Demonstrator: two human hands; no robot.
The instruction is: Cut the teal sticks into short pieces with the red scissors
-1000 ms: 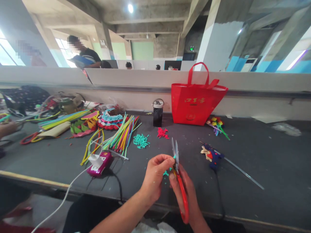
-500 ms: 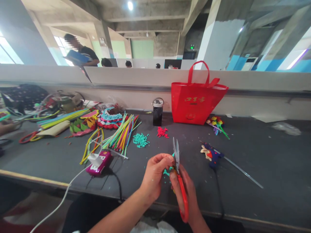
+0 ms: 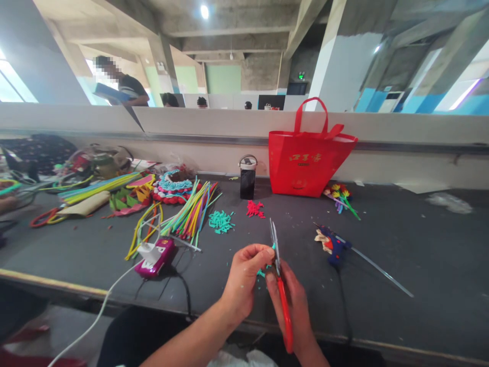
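My left hand point(image 3: 243, 279) is pinched on a short teal pipe cleaner piece point(image 3: 273, 246), of which only a bit shows past the fingertips. My right hand point(image 3: 299, 300) is wrapped round red-handled scissors point(image 3: 284, 308); their blades point up and away, nearly closed across the teal piece. Below and between the hands lie some teal clippings point(image 3: 261, 273), partly hidden by the fingers. Further back are a heap of cut teal pieces point(image 3: 221, 222) and a smaller heap of red pieces point(image 3: 254, 208).
To the left lie a bundle of coloured pipe cleaners point(image 3: 194, 211) and a purple power socket point(image 3: 156, 258) with a white plug. A dark cup point(image 3: 247, 183) and a red bag point(image 3: 305, 165) stand behind. On the right rests a blue glue gun point(image 3: 336, 248) with a long glue stick.
The scissor blades have come closer together on the teal piece. Both hands stay in nearly the same place. The person beyond the partition has shifted slightly left.
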